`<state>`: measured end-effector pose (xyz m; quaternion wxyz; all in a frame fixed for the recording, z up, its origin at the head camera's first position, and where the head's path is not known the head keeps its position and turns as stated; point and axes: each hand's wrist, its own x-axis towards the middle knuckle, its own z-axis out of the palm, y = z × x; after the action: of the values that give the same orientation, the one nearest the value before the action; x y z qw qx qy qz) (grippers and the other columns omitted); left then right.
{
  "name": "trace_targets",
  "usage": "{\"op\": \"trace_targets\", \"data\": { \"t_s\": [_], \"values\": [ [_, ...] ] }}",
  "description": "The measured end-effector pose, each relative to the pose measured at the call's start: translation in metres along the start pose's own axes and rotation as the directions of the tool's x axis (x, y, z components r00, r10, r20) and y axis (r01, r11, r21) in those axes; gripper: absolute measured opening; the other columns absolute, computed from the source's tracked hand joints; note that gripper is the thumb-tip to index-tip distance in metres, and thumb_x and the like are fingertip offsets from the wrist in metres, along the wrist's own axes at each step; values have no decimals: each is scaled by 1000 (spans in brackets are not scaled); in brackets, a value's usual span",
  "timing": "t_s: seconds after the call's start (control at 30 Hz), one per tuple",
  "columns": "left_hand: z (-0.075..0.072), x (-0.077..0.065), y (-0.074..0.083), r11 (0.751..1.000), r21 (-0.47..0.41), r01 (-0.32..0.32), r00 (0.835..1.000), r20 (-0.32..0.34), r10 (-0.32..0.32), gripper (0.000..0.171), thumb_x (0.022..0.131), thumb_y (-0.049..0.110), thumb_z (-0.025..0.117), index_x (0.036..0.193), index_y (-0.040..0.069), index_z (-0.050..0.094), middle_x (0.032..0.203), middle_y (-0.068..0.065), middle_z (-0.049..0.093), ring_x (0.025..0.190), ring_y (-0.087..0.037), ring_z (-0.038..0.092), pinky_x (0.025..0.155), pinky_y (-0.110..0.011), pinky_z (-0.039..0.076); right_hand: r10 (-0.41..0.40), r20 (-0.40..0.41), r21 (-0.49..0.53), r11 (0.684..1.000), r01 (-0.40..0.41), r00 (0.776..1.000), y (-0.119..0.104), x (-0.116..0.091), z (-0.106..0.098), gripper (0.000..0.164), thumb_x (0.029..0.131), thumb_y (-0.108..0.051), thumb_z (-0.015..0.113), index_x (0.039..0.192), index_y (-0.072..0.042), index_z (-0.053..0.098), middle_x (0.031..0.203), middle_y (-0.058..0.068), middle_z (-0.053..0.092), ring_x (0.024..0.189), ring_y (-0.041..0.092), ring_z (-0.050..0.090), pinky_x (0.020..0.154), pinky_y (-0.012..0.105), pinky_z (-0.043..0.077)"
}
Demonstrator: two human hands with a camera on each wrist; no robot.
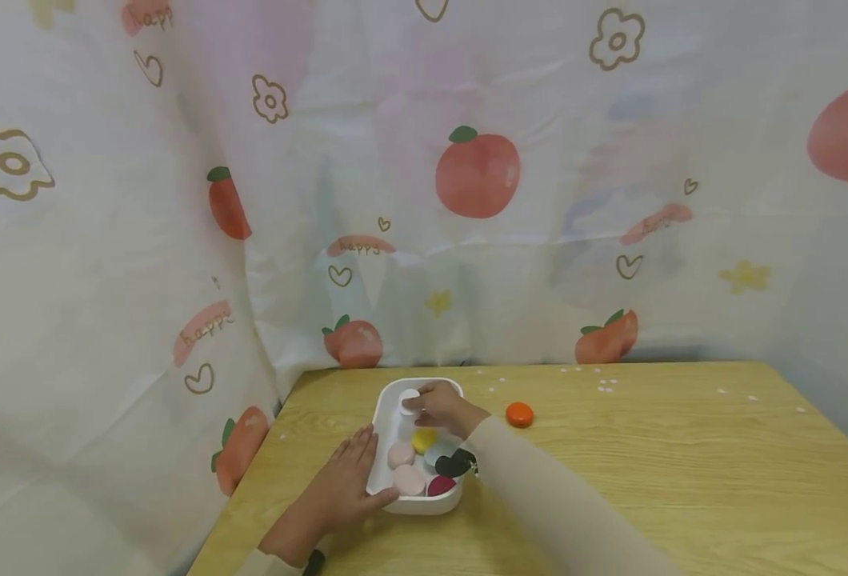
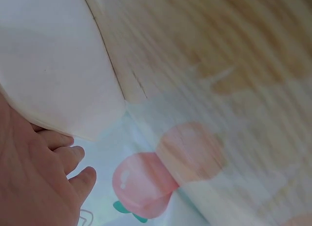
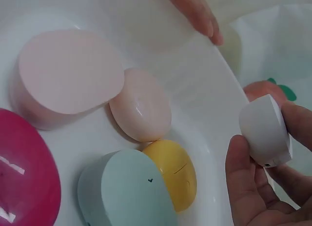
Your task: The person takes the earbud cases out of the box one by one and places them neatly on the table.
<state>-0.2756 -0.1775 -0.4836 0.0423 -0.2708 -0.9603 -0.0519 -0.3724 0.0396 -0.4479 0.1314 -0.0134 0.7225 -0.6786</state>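
A white tray [image 1: 424, 506] with rounded corners stands on the table. My left hand [image 1: 345, 484] rests along its left side, fingers extended and thumb at the near corner. Over the tray's far end, my right hand [image 1: 444, 410] pinches a small white rounded case [image 3: 265, 131] between thumb and fingers. Inside the tray lie a larger pale pink rounded case [image 3: 68, 72], a smaller pink oval one [image 3: 144, 106], a yellow one [image 3: 178, 174], a mint one [image 3: 134, 189] and a glossy magenta one [image 3: 24, 172]. The left wrist view shows the left fingers against the tray's outer wall.
An orange round case [image 1: 520, 414] lies on the wooden table [image 1: 654, 464], to the right of the tray. Behind and to the left hangs a white curtain [image 1: 395, 176] printed with fruit, flowers and hearts. Small white petal-like marks dot the table's far part.
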Motion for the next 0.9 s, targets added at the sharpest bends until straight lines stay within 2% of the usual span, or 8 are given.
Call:
{"op": "trace_targets", "data": {
  "t_s": [0.2, 0.4, 0.6, 0.9],
  "values": [
    [1, -2, 0, 1000, -17, 19, 1000, -15, -19, 100, 90, 74, 39, 152, -3, 25, 159, -16, 19, 146, -27, 15, 115, -49, 17, -21, 41, -16, 1000, 22, 999, -3, -5, -6, 34, 86, -7, 73, 113, 10, 61, 95, 12, 64, 78, 20, 65, 76, 36, 57],
    [0, 0, -1, 1000, 1, 0, 1000, -20, 0, 100, 90, 74, 37, 151, -4, 26, 159, -16, 19, 146, -28, 16, 115, -49, 17, -25, 77, -7, 1000, 26, 997, -4, -10, -18, 32, 87, -6, 72, 112, 10, 62, 94, 12, 65, 77, 18, 64, 74, 35, 57],
    [-1, -2, 3, 1000, 10, -12, 1000, -12, 12, 102, 89, 76, 35, 150, -5, 28, 158, -17, 20, 145, -29, 18, 115, -49, 18, -37, 157, -11, 999, 39, 987, -1, -21, -32, 33, 88, -7, 71, 115, 10, 60, 94, 12, 67, 80, 19, 65, 78, 38, 56],
    [0, -2, 2, 1000, 6, -10, 1000, -19, 10, 100, 90, 74, 38, 151, -5, 27, 159, -17, 19, 145, -29, 16, 115, -49, 17, -30, 193, -66, 997, 43, 981, -6, -36, -41, 36, 86, -5, 73, 116, 8, 59, 97, 14, 67, 85, 22, 67, 82, 43, 55]
  ]
}}
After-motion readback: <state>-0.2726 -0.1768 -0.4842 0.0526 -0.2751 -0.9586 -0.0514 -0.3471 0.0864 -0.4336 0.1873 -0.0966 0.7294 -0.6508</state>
